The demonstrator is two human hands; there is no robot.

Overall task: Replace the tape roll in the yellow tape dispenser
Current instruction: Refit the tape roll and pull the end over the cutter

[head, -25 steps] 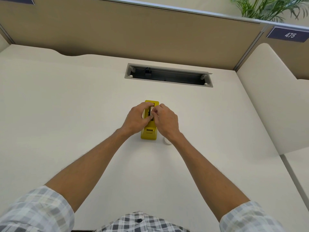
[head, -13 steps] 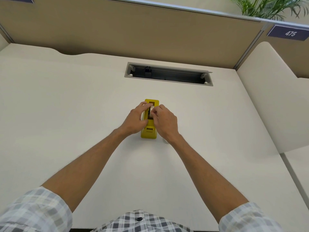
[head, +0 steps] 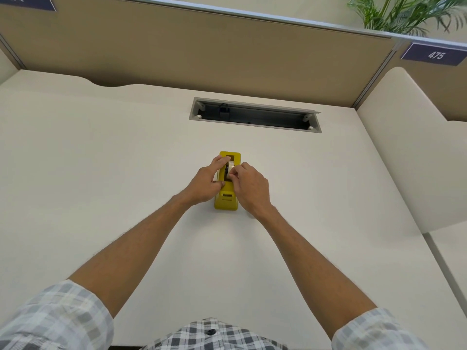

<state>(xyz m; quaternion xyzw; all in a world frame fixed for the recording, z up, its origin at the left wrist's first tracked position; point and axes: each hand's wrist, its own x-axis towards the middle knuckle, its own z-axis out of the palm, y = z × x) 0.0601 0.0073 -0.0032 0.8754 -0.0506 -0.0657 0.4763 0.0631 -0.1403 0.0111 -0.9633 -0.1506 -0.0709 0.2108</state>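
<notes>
The yellow tape dispenser (head: 226, 202) stands in the middle of the white desk (head: 101, 160), its long side pointing away from me. A pale tape roll (head: 230, 166) sits upright in the dispenser's top slot. My left hand (head: 204, 181) grips the dispenser's left side, fingers over the top edge and thumb against the side. My right hand (head: 250, 188) pinches the roll from the right with its fingertips. Both hands hide most of the dispenser's middle.
A grey open cable slot (head: 255, 114) is set into the desk behind the dispenser. A tan partition (head: 202, 46) closes the back and a white side divider (head: 414, 160) stands at the right. A plant (head: 404, 16) rises behind the partition.
The roll now stands more visibly in the slot between my fingertips. My right wrist has shifted and covers the small white object that showed beside it earlier.
</notes>
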